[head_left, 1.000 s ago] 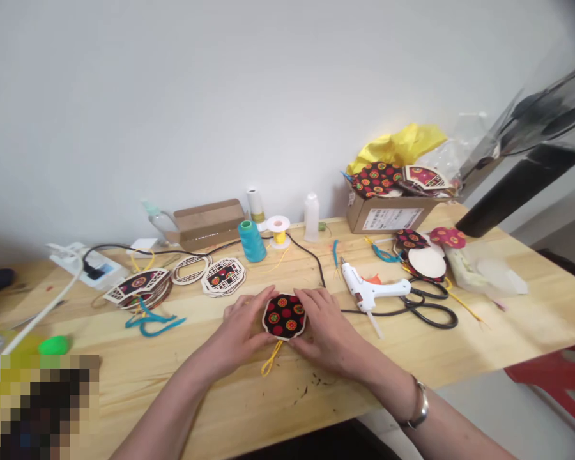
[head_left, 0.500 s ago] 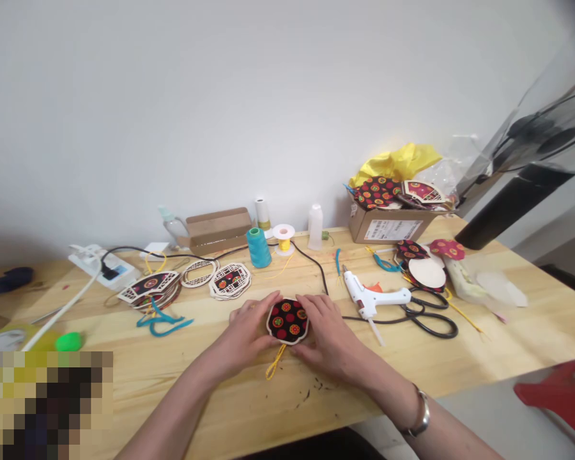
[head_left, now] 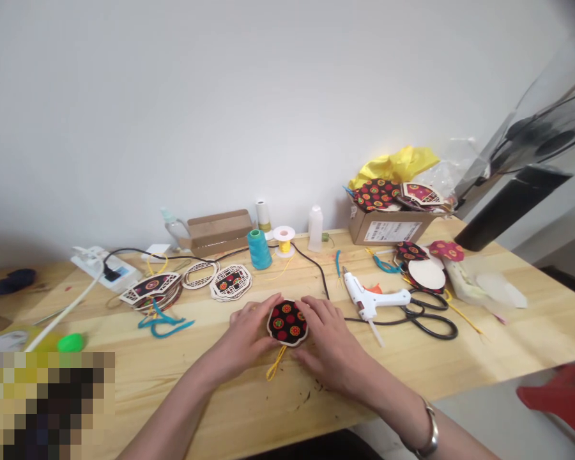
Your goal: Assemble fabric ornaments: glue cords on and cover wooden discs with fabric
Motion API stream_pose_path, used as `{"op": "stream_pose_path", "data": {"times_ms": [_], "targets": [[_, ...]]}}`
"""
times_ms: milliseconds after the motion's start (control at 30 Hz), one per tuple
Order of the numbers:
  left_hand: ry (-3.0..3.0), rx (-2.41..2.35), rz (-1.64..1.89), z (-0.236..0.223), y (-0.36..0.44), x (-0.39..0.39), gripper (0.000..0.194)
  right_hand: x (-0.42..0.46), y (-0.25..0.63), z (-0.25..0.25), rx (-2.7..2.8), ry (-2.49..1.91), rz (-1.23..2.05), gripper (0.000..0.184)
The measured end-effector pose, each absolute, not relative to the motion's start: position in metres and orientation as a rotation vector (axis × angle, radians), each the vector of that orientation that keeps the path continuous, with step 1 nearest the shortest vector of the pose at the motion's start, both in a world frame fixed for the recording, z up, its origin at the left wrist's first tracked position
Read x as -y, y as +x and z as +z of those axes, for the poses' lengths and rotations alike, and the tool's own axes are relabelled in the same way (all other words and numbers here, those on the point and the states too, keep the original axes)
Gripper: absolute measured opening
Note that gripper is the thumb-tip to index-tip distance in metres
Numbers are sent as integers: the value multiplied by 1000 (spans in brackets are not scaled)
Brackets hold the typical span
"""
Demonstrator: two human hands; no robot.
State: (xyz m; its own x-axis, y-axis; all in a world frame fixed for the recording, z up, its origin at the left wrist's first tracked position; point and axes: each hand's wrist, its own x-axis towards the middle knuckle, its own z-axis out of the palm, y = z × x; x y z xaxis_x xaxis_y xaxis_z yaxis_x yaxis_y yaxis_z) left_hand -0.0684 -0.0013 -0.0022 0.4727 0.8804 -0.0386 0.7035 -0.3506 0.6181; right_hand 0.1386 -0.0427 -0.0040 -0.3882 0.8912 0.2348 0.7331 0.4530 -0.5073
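Observation:
A small scalloped piece covered in black floral fabric, with a pale rim, lies between my hands near the front of the table. From its lower edge a yellow cord loop hangs toward me. My left hand grips the left side, fingers at the top and thumb at the lower left. Along the right side, my right hand has its fingertips on the upper right rim; its thumb sits lower, slightly off the edge. The underside of the piece is hidden.
A white glue gun and black-handled scissors lie to the right. Behind stand a teal thread cone and a yellow thread spool. Lattice wooden pieces lie left. A filled cardboard box stands at the back right.
My right hand has loosened slightly, its thumb shifting down and away from the fabric piece's lower edge. My left hand stays in place. The view has shifted a little.

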Motion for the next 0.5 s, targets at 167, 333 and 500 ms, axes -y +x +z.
{"op": "stream_pose_path", "data": {"times_ms": [167, 333, 500], "targets": [[2150, -1291, 428, -3, -70, 2, 63, 40, 154, 13, 2308, -1385, 297, 27], [2126, -1311, 414, -4, -70, 1, 68, 8, 191, 26, 2340, -1605, 42, 20], [2034, -1338, 372, 4, -68, 1, 73, -28, 217, 30, 2454, -1661, -232, 20]]}}
